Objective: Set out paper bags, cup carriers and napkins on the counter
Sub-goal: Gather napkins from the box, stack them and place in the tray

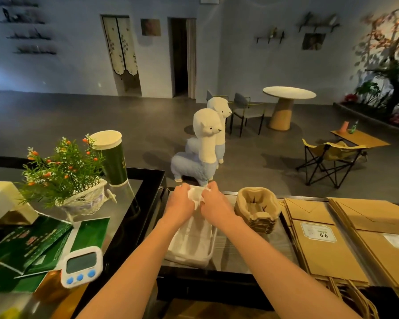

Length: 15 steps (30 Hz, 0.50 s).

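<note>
A café: service counter (pixel 251 249) with paper bags (pixel 327 249), round table (pixel 289 92), chairs (pixel 247 111).

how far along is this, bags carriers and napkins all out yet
Done: two stacks of paper bags lie flat on the counter, with a stack of cup carriers beside them. In hand: the left hand and right hand both grip the far end of the white napkins, left of the carriers. Left: only letting go and squaring the napkins, it seems.

1. Only readable bit: the white label (pixel 319 232) on the paper bag (pixel 327 256) shows digits that read "6.6" from this side, or "9.9" if it's flipped.
2. The green leaflets (pixel 30 245) have print, but it's way too blurry.
3. Same for the green cup (pixel 114 162).
</note>
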{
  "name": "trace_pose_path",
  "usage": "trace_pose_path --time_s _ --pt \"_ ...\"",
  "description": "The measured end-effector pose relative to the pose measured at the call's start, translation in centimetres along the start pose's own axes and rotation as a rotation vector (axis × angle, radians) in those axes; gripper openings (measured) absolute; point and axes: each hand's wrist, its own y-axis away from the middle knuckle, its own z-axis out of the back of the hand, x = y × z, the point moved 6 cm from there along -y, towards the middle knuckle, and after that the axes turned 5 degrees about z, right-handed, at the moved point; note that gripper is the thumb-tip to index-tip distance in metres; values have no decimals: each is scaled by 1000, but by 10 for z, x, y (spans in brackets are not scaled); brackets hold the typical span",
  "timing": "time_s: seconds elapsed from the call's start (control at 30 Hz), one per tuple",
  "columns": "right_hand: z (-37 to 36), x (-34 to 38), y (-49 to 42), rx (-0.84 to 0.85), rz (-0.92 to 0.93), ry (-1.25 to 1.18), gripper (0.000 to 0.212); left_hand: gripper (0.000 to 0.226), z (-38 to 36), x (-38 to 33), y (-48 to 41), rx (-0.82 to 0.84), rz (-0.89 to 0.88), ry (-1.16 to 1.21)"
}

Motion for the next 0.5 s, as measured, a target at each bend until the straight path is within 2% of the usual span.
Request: trace_pose_path --time_s 0.17,0.23,0.33,0.4,0.47,0.5 --pt "-7 3 4 -51 99 240 27 31 -10 0 3 -80 -78 -118" --pt "-8 6 5 -92 145 350 24 30 -10 -1 6 -114 -132 -170" --pt "4 10 8 -198 154 380 15 33 -3 -12 8 -232 -274 -378" --pt "2 10 10 -111 192 413 17 26 0 -16 9 -224 -321 -491" --pt "1 10 13 34 185 447 22 21 -3 -16 11 -129 -324 -606" --pt "2 10 14 53 181 452 23 22 -6 -15 13 -83 -320 -650"
